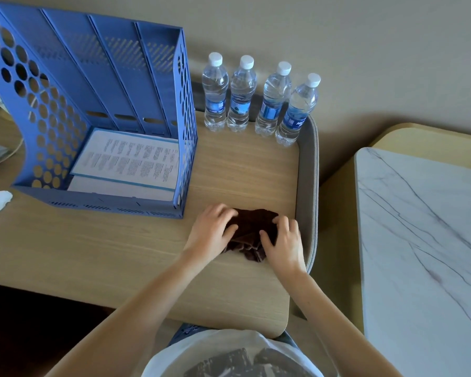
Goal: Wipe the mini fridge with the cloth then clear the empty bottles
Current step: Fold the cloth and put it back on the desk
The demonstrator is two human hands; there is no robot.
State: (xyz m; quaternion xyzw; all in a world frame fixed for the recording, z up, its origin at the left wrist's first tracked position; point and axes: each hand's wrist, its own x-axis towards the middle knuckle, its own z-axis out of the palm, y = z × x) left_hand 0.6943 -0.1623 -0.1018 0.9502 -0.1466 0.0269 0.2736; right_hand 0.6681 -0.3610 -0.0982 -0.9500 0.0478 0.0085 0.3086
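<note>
Head view looks down on a wooden worktop (242,164) whose right side ends in a raised grey rim (307,186); its near edge runs just in front of the person's body. A dark brown cloth (253,227) lies bunched near that rim, and the left hand (212,229) and right hand (283,242) are both curled onto it, gripping its folds. Bare wood lies between the cloth and four capped clear bottles (215,93) standing in a row at the back edge by the wall. A blue file rack (106,77) fills the left, with a printed sheet (131,161) flat on its floor. A marble-topped surface (419,240) stands apart to the right.
</note>
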